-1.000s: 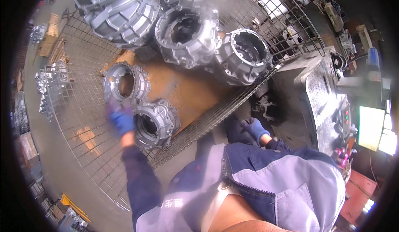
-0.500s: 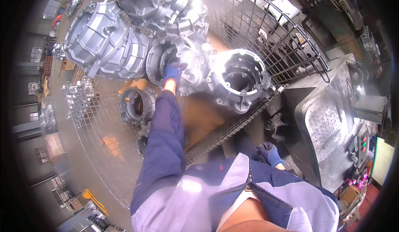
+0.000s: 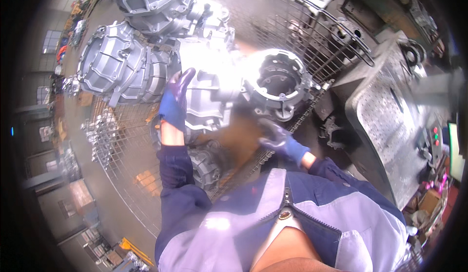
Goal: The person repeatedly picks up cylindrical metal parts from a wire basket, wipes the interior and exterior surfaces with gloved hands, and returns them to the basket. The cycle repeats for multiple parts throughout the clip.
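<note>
Getting both hands to the middle metal casing (image 3: 209, 101) looks to me like the step in hand, perhaps to shift or lift it. Taking that casing as the clock's centre, my left hand (image 3: 174, 101) is at nine o'clock, laid along its side with the fingers pointing up; I cannot tell whether they grip or only rest there. My right hand (image 3: 282, 143) is at four o'clock, thumb and fingers spread wide, holding nothing and apart from the casing. The casing stands inside the wire cage (image 3: 317, 100), its upper part lost in glare, with a round-mouthed casing (image 3: 278, 84) at three o'clock, ribbed casings (image 3: 117, 67) towards ten and a lower casing (image 3: 204, 167) at six, above the brown board (image 3: 240, 138).

As I judge it, the next move calls for bringing my right hand in against the near side, so that the weight is shared and the neighbours are not knocked.

Half a second ago my right hand hung low outside the cage, and my left was at the casing's open mouth; now the ribbed side faces me instead
</note>
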Demonstrator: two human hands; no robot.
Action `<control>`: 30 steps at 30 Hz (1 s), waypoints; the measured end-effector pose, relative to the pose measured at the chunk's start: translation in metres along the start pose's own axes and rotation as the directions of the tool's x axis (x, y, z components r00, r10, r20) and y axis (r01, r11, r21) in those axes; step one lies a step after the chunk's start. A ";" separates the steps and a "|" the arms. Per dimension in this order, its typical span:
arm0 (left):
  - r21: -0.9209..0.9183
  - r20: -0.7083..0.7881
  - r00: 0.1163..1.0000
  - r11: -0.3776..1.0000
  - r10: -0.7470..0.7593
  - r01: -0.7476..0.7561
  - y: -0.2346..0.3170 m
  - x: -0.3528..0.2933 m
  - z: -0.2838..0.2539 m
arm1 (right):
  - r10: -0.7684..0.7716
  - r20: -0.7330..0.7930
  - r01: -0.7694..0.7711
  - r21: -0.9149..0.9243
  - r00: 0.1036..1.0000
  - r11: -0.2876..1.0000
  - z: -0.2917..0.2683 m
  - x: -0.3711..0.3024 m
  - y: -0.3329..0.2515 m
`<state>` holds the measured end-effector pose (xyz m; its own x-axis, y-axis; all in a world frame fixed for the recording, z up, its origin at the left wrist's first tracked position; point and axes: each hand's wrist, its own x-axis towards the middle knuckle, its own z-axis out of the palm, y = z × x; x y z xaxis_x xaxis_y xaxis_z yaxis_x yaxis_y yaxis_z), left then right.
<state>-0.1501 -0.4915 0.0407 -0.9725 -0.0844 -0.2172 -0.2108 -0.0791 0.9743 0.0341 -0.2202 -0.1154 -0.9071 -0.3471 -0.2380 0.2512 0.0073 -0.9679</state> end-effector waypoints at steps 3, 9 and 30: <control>0.009 0.133 0.991 1.000 0.017 -0.018 0.012 -0.045 0.034 | 0.026 0.018 -0.029 0.141 0.999 0.990 0.033 -0.021 -0.032; 0.163 0.546 0.836 0.986 -0.061 -0.035 0.006 -0.118 0.129 | -0.088 -0.359 0.318 0.656 0.929 0.684 0.047 -0.104 -0.007; 0.223 0.873 0.485 0.845 0.049 -0.487 -0.073 -0.310 0.542 | 0.030 -0.721 0.507 0.515 0.693 0.691 -0.164 -0.327 0.028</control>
<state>0.1129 0.0789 0.0689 -0.5683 0.8228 -0.0062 0.2730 0.1957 0.9419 0.2826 0.0473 -0.0775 -0.8642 0.4358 -0.2514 -0.1119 -0.6537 -0.7484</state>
